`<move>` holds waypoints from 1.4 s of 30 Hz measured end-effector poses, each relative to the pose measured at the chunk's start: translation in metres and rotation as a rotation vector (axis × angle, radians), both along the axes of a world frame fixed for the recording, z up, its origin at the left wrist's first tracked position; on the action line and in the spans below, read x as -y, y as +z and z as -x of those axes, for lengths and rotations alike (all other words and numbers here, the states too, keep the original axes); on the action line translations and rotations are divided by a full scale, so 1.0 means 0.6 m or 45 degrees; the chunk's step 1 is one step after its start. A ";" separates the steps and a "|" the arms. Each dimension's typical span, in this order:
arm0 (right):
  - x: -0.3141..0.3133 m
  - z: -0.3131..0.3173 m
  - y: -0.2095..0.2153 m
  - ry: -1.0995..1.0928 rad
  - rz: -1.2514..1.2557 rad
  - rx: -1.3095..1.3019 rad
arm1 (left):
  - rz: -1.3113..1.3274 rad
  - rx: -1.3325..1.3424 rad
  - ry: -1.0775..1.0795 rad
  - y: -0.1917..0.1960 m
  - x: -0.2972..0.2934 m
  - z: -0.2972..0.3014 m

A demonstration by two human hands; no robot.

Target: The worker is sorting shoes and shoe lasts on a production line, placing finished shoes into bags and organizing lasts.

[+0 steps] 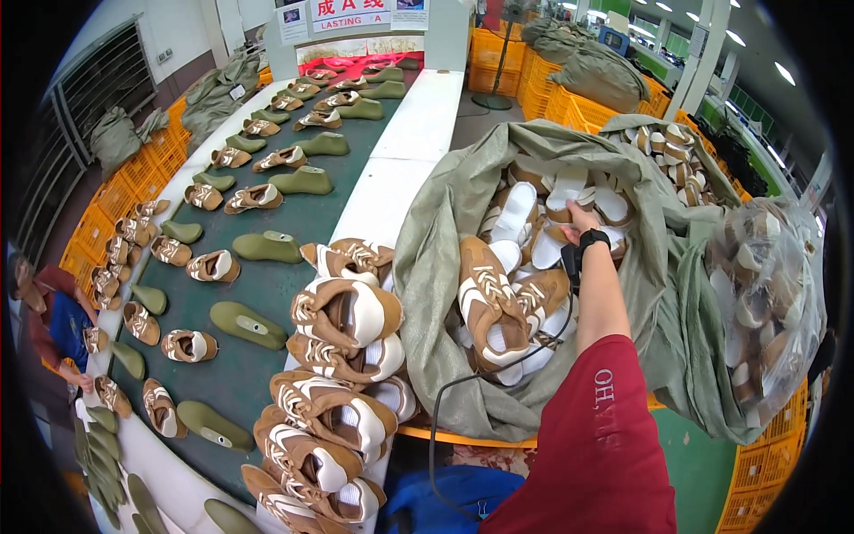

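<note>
Reaching into the sack | your right hand is down among the shoes, grip hidden | left hand out of sight

Your right hand is reaching into a coarse woven sack, its dull olive cloth creasing in rough folds. The shoe uppers inside are showing matt tan suede-like panels with smooth white lining and flat woven laces. At your nine o'clock the conveyor belt is looking like matt dark green rubber, carrying smooth olive plastic lasts with a faint sheen. At three o'clock a thin clear plastic bag is glinting glossy and crinkled. The orange crates are looking like hard, ribbed plastic. Your red sleeve is soft matt knit.
</note>
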State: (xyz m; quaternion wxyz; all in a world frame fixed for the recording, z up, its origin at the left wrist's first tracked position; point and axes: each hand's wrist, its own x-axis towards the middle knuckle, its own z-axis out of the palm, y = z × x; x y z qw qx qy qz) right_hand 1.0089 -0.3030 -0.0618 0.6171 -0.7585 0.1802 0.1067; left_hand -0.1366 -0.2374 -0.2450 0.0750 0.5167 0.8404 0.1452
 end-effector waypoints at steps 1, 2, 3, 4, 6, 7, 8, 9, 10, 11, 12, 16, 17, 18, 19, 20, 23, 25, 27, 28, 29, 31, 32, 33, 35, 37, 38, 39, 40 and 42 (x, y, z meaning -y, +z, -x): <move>0.005 -0.016 -0.009 -0.003 -0.039 -0.014 | 0.008 -0.020 -0.031 -0.007 -0.007 0.001; 0.015 -0.027 -0.013 -0.009 -0.077 -0.029 | 0.018 -0.041 -0.066 -0.013 -0.016 0.002; 0.006 -0.019 -0.013 -0.003 -0.079 -0.036 | 0.027 -0.070 -0.083 -0.012 -0.014 0.006; -0.002 -0.001 -0.002 0.077 -0.131 0.005 | 0.036 -0.102 -0.105 -0.008 -0.015 0.009; 0.009 0.022 -0.005 0.287 -0.081 0.238 | 0.060 -0.154 -0.173 -0.007 -0.032 0.007; 0.006 0.047 -0.009 0.289 0.025 0.485 | 0.075 -0.185 -0.211 -0.005 -0.041 0.008; -0.003 0.074 -0.012 0.289 0.138 0.730 | 0.092 -0.215 -0.251 -0.002 -0.051 0.009; -0.021 0.116 0.006 0.428 0.358 0.837 | 0.107 -0.250 -0.275 0.007 -0.048 0.010; -0.039 0.161 0.035 0.569 0.582 0.938 | 0.126 -0.284 -0.301 0.016 -0.047 0.011; -0.054 0.198 0.052 0.726 0.723 0.966 | 0.145 -0.316 -0.335 0.023 -0.052 0.013; -0.062 0.223 0.066 0.882 0.865 0.991 | 0.164 -0.346 -0.373 0.027 -0.058 0.013; -0.071 0.229 0.118 1.118 0.036 0.417 | 0.232 -0.459 -0.485 0.038 -0.055 0.021; -0.056 0.188 0.103 0.913 0.006 0.481 | 0.249 -0.485 -0.515 0.039 -0.054 0.024; -0.031 0.140 0.080 0.652 -0.052 0.494 | 0.264 -0.505 -0.546 0.038 -0.054 0.021; 0.011 0.081 0.041 0.368 -0.010 0.520 | 0.278 -0.524 -0.584 0.036 -0.059 0.017; 0.092 0.002 -0.013 0.104 0.462 0.842 | 0.290 -0.535 -0.642 0.027 -0.077 0.009; 0.175 -0.029 -0.043 -0.057 1.021 0.863 | 0.335 -0.608 -0.691 0.033 -0.052 0.013; 0.173 -0.021 -0.045 0.235 0.987 0.777 | 0.367 -0.669 -0.732 0.039 -0.040 0.029; 0.160 -0.010 -0.032 0.644 0.928 0.654 | 0.397 -0.719 -0.779 0.041 -0.033 0.034; 0.143 0.003 -0.024 0.651 0.925 0.649 | 0.410 -0.748 -0.797 0.045 -0.027 0.037; 0.128 0.022 -0.018 0.867 0.959 0.724 | 0.424 -0.778 -0.815 0.049 -0.021 0.041; 0.120 0.059 -0.006 0.999 1.173 1.025 | 0.449 -0.812 -0.863 0.047 -0.014 0.039; 0.113 0.072 0.004 1.001 1.181 1.028 | 0.464 -0.827 -0.889 0.044 -0.009 0.041; 0.105 0.079 0.008 0.783 1.364 0.907 | 0.474 -0.850 -0.912 0.040 -0.008 0.034; 0.104 0.078 0.020 0.496 1.551 0.840 | 0.461 -0.766 -0.830 0.056 -0.036 0.036; 0.087 0.069 0.056 0.314 1.389 1.028 | 0.430 -0.589 -0.648 0.086 -0.054 -0.006; 0.078 0.072 0.082 0.245 1.288 1.127 | 0.418 -0.494 -0.554 0.108 -0.057 -0.045; 0.078 0.076 0.100 0.250 1.140 1.204 | 0.409 -0.414 -0.463 0.146 -0.060 -0.092; 0.084 0.079 0.119 0.249 1.000 1.279 | 0.403 -0.328 -0.382 0.163 -0.062 -0.124; 0.099 0.088 0.133 0.271 0.983 1.280 | 0.389 -0.155 -0.213 0.185 -0.057 -0.169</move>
